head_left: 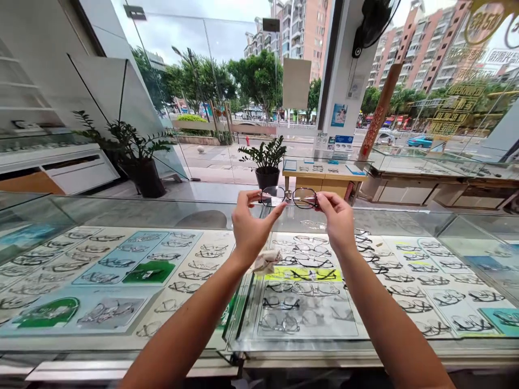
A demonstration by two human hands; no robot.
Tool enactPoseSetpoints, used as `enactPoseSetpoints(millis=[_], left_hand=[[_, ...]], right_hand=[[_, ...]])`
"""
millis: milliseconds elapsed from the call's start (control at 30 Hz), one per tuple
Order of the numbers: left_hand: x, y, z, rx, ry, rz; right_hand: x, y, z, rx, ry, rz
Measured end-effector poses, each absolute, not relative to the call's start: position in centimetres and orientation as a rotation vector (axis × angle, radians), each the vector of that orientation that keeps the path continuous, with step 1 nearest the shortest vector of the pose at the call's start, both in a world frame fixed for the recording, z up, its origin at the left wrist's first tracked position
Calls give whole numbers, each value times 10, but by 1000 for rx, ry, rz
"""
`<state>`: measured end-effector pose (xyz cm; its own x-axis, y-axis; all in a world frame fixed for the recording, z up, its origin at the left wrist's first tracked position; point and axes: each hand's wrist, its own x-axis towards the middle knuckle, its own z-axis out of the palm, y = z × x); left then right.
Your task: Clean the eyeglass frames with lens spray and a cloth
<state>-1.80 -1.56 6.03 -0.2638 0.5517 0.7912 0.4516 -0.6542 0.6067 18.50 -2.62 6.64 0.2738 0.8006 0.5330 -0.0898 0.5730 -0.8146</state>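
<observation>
Glasses (288,197) held level in both hands above the glass desk (121,361).

My left hand (250,227) pinches the left lens rim between thumb and forefinger, with a crumpled cloth (265,262) tucked under its palm; my right hand (338,221) pinches the right end of the frame. The glasses sit between the two hands, long axis running left to right, raised clear of the desk, both hands equally near. Rows of display frames (302,275) lie under the glass below.
</observation>
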Motion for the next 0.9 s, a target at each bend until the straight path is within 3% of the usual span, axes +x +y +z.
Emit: enactPoseSetpoints(millis=[233, 900], left_hand=[[-16, -29, 122, 2169, 1273, 2134], [-12, -45, 120, 2331, 1491, 2135]], right_hand=[[198, -55, 126, -686, -1233, 405], [218, -59, 123, -898, -1364, 320]])
